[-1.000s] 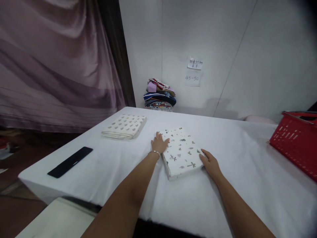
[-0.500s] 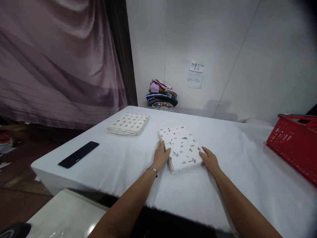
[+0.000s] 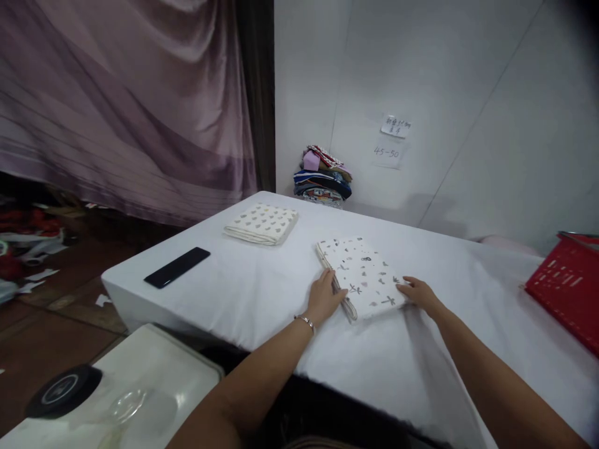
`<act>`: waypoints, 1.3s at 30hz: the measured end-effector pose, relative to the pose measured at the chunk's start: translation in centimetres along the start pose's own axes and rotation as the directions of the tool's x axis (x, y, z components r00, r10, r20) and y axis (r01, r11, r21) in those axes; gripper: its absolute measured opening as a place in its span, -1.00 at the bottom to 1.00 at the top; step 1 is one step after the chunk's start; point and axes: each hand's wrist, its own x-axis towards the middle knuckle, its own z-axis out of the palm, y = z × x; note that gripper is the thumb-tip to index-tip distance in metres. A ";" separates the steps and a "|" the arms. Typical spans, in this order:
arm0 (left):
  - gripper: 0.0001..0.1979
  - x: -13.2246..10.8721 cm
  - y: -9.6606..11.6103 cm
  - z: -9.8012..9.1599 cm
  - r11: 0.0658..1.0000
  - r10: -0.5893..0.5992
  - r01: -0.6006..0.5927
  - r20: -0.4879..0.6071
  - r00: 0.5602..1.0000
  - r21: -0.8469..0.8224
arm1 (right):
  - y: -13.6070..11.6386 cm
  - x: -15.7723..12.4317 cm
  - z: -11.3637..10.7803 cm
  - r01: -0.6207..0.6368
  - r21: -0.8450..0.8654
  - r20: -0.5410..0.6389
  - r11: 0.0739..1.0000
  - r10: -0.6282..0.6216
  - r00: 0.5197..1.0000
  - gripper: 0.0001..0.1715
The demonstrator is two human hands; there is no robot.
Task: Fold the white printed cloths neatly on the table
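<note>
A folded white cloth [image 3: 365, 268] with small grey printed motifs lies on the white-covered table [image 3: 262, 299] in front of me. My left hand [image 3: 326, 295] is closed on its left edge, thumb on top, where the stacked layers show; the other fingertips are partly hidden. At the opposite edge, my right hand [image 3: 418, 293] pinches the near right corner between thumb and fingers. Farther back and to the left rests a second folded cloth [image 3: 262, 223], cream with grey heart-like prints, which neither hand touches.
A black flat slab [image 3: 178, 267] lies near the table's left edge. At right stands a red plastic basket [image 3: 566, 287]. Folded fabrics [image 3: 322, 176] are piled behind the table by the wall. A white lid-like surface [image 3: 154, 374] with a black round object [image 3: 64, 390] is at lower left.
The view has turned slightly left, so everything appears shifted right. Both hands stay at the cloth's edges, and its layers at the left edge look a little more spread.
</note>
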 end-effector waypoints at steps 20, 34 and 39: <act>-0.63 2.3 0.3 -1.3 0.991 0.115 -0.110 -0.056 0.992 0.081 | -6.8 -13.8 9.4 0.827 -0.376 0.283 0.418 -0.798 0.532 -0.34; -0.49 9.1 -3.6 -1.2 0.974 0.033 -0.045 0.055 0.998 0.223 | -7.2 -14.2 9.7 0.820 -0.443 0.290 0.364 -0.807 0.515 -0.49; -0.49 8.7 -3.9 -0.8 0.976 0.052 -0.059 0.035 0.998 0.211 | -7.3 -14.3 9.7 0.815 -0.448 0.290 0.367 -0.803 0.520 -0.48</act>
